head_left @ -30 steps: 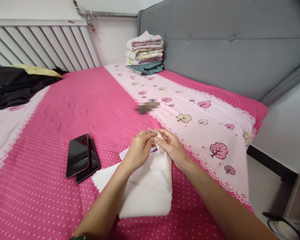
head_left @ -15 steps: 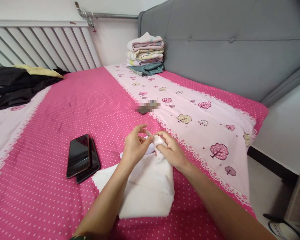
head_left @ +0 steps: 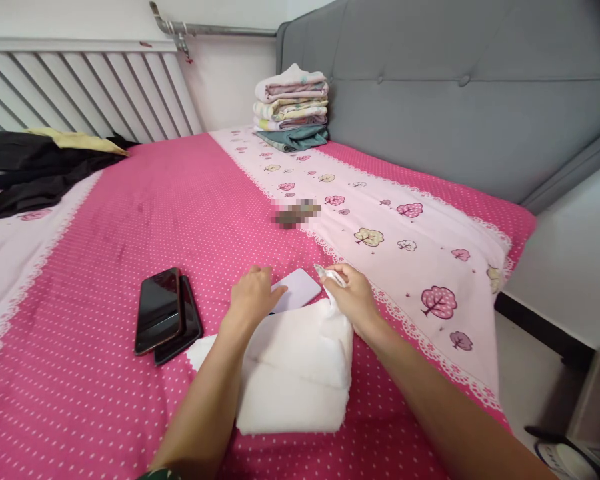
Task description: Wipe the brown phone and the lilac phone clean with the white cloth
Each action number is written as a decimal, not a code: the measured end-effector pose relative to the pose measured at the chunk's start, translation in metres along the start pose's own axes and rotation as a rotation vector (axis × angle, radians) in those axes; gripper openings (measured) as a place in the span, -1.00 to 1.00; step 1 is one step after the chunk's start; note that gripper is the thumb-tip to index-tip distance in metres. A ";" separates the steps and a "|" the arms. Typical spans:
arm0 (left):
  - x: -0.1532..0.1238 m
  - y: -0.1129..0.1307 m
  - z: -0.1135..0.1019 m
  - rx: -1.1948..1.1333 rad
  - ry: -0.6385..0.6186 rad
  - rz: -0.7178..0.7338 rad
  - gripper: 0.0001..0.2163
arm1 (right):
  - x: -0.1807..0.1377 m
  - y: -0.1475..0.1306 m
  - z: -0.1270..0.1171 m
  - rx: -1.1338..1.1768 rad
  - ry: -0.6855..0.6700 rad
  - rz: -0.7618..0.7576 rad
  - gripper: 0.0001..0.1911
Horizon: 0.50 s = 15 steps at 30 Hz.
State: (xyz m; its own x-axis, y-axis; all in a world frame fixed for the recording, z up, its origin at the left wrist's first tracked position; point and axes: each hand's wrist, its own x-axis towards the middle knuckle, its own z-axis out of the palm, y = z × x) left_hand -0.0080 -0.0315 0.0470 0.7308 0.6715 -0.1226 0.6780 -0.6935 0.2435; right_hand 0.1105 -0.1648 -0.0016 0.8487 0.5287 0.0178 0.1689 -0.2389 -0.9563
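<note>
A white cloth (head_left: 295, 380) lies folded on the bed in front of me. My right hand (head_left: 353, 293) pinches its bunched upper right corner between thumb and fingers, lifting that corner a little. Partly under the cloth's far edge is a flat lavender slab with rounded corners (head_left: 297, 290), like a phone; its near end is hidden. My left hand (head_left: 254, 293) is at the slab's left side, thumb stretched towards it and apart from the curled fingers. Left of that hand, two dark phones overlap, one black-screened phone (head_left: 159, 310) on top of another phone (head_left: 187, 327).
The bed has a pink dotted sheet (head_left: 180, 200). Folded fabrics (head_left: 291, 100) are stacked by the grey headboard (head_left: 430, 100). Dark clothes (head_left: 40, 167) lie at the far left near a white radiator (head_left: 90, 93). A blurred-out item (head_left: 296, 215) rests beyond my hands.
My left hand has let go of the cloth corner and moved left and down, uncovering more of the lavender slab. My right hand has shifted slightly right, still holding the corner.
</note>
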 end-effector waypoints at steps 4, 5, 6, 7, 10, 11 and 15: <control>-0.002 0.004 0.007 0.108 -0.184 0.014 -0.43 | 0.001 0.003 0.000 -0.054 0.001 -0.028 -0.78; -0.003 0.005 0.008 0.126 -0.213 0.016 -0.39 | 0.001 0.003 0.000 -0.058 -0.005 -0.037 -0.79; -0.003 0.006 0.009 0.141 -0.234 0.015 -0.37 | 0.001 0.003 0.000 -0.060 -0.009 -0.042 -0.79; -0.003 0.007 0.009 0.152 -0.253 0.014 -0.34 | 0.000 0.002 0.000 -0.062 -0.012 -0.043 -0.79; -0.004 0.008 0.010 0.162 -0.298 0.017 -0.32 | 0.000 0.001 0.001 -0.077 -0.016 -0.038 -0.79; -0.004 0.008 0.010 0.160 -0.303 0.016 -0.33 | 0.000 0.001 0.001 -0.089 -0.013 -0.039 -0.79; -0.001 0.008 0.015 0.130 -0.267 -0.003 -0.34 | 0.000 -0.001 -0.001 -0.176 0.017 -0.062 -0.80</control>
State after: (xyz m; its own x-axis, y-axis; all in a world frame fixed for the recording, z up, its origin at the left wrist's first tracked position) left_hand -0.0025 -0.0414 0.0347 0.7117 0.5932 -0.3763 0.6722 -0.7306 0.1197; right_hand 0.1104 -0.1650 -0.0004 0.8420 0.5333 0.0813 0.3046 -0.3457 -0.8875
